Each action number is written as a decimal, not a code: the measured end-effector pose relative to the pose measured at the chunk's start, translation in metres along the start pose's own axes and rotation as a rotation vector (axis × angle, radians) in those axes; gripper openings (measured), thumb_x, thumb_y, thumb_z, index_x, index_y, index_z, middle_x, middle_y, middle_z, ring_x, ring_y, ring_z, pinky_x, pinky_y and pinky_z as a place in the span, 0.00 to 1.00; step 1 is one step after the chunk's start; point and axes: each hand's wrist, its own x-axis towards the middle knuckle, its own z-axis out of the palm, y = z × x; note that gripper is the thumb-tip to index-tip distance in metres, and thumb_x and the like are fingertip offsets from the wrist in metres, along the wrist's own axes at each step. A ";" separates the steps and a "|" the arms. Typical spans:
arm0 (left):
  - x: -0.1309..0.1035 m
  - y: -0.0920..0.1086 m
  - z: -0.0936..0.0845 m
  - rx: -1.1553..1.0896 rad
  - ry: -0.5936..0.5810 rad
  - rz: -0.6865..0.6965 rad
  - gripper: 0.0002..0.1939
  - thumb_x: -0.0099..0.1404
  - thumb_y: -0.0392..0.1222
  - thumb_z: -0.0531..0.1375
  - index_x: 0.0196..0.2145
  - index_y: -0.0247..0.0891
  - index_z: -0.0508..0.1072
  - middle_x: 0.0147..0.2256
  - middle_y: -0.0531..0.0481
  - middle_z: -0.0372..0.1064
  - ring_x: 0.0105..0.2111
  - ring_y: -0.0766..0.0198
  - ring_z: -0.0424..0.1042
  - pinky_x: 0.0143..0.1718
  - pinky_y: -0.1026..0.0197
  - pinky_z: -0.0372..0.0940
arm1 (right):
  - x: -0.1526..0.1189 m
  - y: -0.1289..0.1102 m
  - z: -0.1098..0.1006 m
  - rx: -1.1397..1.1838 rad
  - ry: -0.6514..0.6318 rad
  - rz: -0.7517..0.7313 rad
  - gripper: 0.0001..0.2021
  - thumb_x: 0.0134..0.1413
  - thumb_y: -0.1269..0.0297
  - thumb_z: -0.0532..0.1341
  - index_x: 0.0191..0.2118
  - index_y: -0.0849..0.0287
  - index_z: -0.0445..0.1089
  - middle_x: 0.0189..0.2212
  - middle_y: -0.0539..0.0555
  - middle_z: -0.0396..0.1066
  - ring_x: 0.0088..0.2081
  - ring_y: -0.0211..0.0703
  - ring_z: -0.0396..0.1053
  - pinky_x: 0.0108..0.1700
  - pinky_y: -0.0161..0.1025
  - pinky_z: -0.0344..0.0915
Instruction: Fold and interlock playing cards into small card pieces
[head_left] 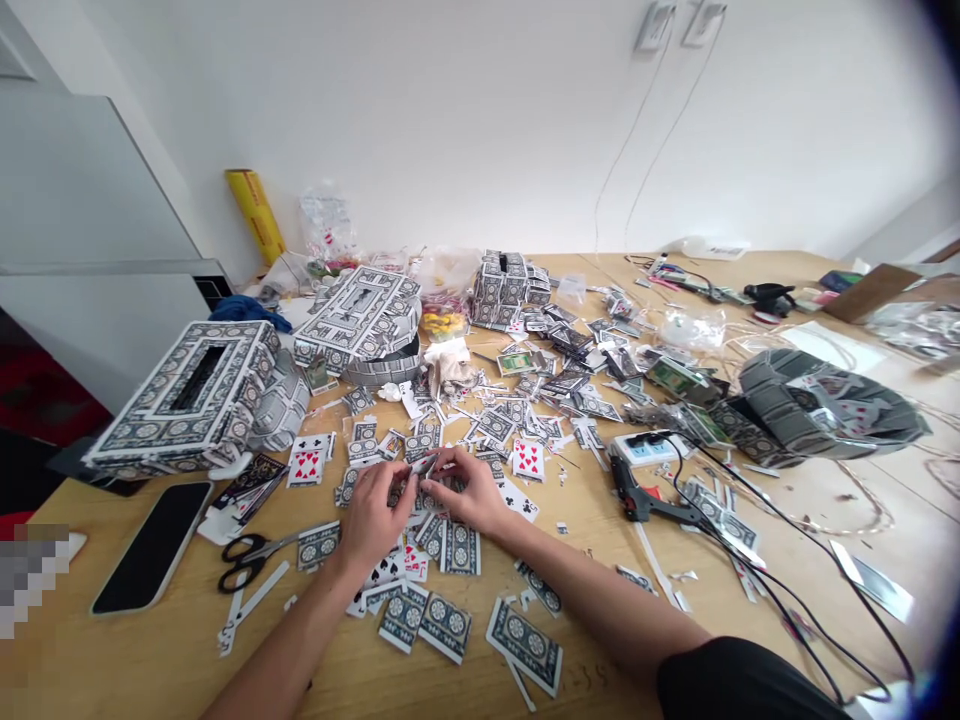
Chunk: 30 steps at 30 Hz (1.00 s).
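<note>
My left hand [377,508] and my right hand [466,488] meet at the middle of the table. Between their fingertips they pinch a small folded playing card [424,466], mostly hidden by the fingers. Under and around both hands lie cut playing cards, such as a patterned card piece [460,548] below them and a seven-of-hearts-like red card [528,460] right of my right hand. Black-handled scissors [251,555] rest left of my left wrist, their blades pointing toward a patterned card [319,546].
A phone [154,547] lies at the left, near a box made of folded cards [191,400]. A second card box [364,310] stands behind. On the right are a glue gun [649,500], a power strip [651,449], black cables and a card-built basket [825,405].
</note>
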 end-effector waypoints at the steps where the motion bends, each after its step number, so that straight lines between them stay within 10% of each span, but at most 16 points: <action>1: 0.000 0.000 0.000 -0.008 -0.003 0.003 0.05 0.76 0.45 0.58 0.44 0.43 0.72 0.38 0.47 0.78 0.40 0.55 0.77 0.46 0.52 0.71 | 0.001 0.002 0.000 0.010 0.024 0.020 0.18 0.54 0.51 0.74 0.40 0.55 0.70 0.53 0.60 0.79 0.42 0.47 0.80 0.47 0.45 0.79; 30: 0.001 0.002 -0.004 -0.116 -0.111 0.112 0.12 0.78 0.51 0.58 0.44 0.42 0.75 0.37 0.48 0.78 0.40 0.56 0.76 0.45 0.55 0.71 | 0.002 0.008 0.002 0.034 0.039 0.019 0.20 0.55 0.48 0.74 0.43 0.56 0.72 0.46 0.57 0.77 0.44 0.47 0.79 0.47 0.45 0.81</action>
